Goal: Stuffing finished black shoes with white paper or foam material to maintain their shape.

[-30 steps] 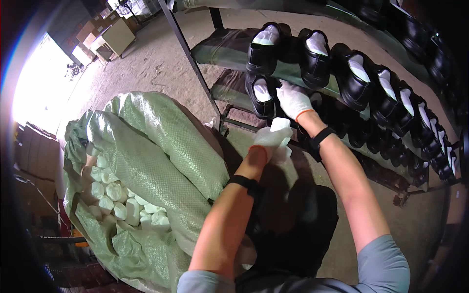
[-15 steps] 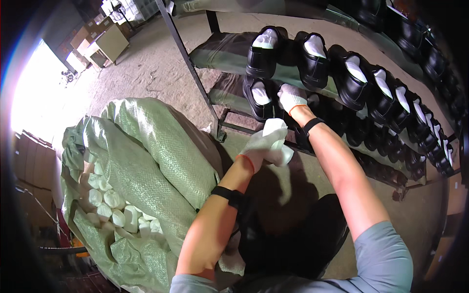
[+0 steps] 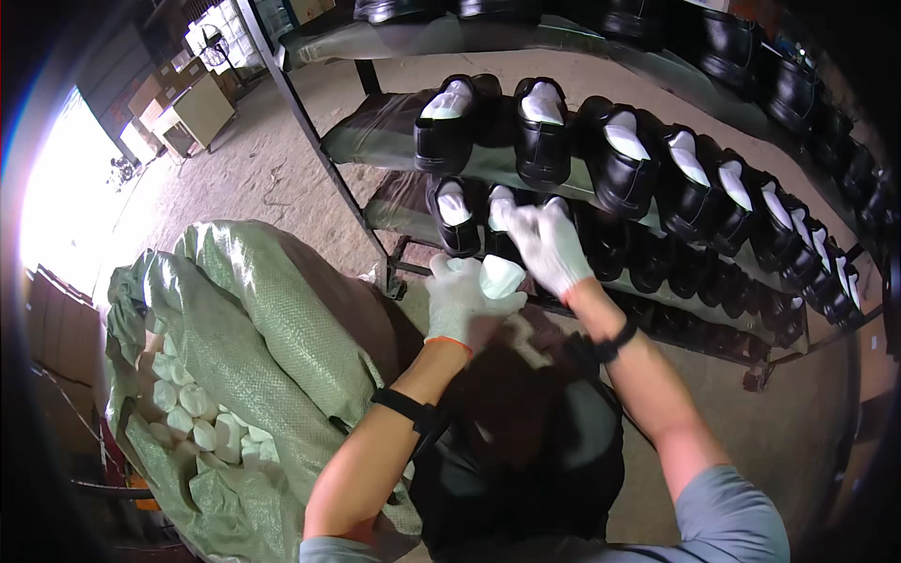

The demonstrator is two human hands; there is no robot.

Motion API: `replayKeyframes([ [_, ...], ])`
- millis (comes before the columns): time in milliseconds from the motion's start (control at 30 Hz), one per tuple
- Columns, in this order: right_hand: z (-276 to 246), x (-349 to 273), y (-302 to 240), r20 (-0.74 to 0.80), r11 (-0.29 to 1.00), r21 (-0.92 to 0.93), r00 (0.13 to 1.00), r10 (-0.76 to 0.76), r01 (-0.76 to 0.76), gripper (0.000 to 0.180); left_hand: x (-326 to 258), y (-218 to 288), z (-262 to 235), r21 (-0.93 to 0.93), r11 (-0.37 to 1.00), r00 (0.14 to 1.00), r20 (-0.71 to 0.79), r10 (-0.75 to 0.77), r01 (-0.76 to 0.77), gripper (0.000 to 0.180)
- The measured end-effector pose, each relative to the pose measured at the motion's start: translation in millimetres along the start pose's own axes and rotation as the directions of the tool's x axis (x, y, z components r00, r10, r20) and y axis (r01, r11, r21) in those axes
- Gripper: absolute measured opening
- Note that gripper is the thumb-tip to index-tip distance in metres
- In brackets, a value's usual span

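My left hand (image 3: 457,302), in a white knit glove with an orange cuff edge, is closed around a white stuffing wad (image 3: 502,277) in front of the rack. Just beyond it to the right, my gloved right hand (image 3: 554,249) has its fingers apart, with nothing visible in them. Its fingertips are by a black shoe on the lower shelf, where a white wad (image 3: 501,205) shows in the opening; whether they touch it cannot be told. Left of that shoe stands another black shoe (image 3: 454,218), also stuffed with white.
A metal rack (image 3: 314,155) holds rows of black shoes, many with white stuffing, on several shelves. At left a green woven sack (image 3: 272,300) gapes open over a heap of white wads (image 3: 202,403). Farther back are a table (image 3: 202,105), cartons and a fan (image 3: 214,42).
My right hand has drawn back from the second lower-shelf shoe, which now shows white stuffing. My left hand has moved left and turned, still holding a wad. The view has shifted right.
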State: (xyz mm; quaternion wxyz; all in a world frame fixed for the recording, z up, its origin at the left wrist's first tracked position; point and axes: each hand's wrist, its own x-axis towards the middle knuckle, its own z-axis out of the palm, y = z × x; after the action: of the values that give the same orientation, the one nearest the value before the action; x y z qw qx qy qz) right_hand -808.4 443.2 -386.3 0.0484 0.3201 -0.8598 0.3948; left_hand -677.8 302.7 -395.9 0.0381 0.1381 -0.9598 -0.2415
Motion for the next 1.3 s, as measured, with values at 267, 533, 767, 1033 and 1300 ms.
replayKeyframes([
  [267,-37,-79,57,-0.086,0.690,0.691,0.923,0.375,-0.216,0.036,-16,57,6,0.097,0.948,0.924,-0.212,0.318,-0.304,0.065],
  [533,-28,11,135,-0.241,0.996,0.091,0.970,0.041,-0.020,0.041,-13,30,43,0.025,0.937,0.932,-0.100,0.349,-0.348,0.027],
  [767,-26,32,110,0.290,0.990,0.019,0.948,0.131,-0.142,0.041,-10,30,42,0.018,0.955,0.951,-0.082,0.297,-0.297,0.026],
  [1033,7,39,111,-0.106,0.968,-0.251,0.994,-0.003,-0.024,0.042,-5,18,41,-0.090,0.945,0.947,-0.098,0.305,-0.314,0.023],
  [1300,13,66,114,0.087,0.817,-0.525,0.939,0.332,-0.240,0.045,-4,1,25,-0.191,0.958,0.976,-0.062,0.206,-0.215,0.020],
])
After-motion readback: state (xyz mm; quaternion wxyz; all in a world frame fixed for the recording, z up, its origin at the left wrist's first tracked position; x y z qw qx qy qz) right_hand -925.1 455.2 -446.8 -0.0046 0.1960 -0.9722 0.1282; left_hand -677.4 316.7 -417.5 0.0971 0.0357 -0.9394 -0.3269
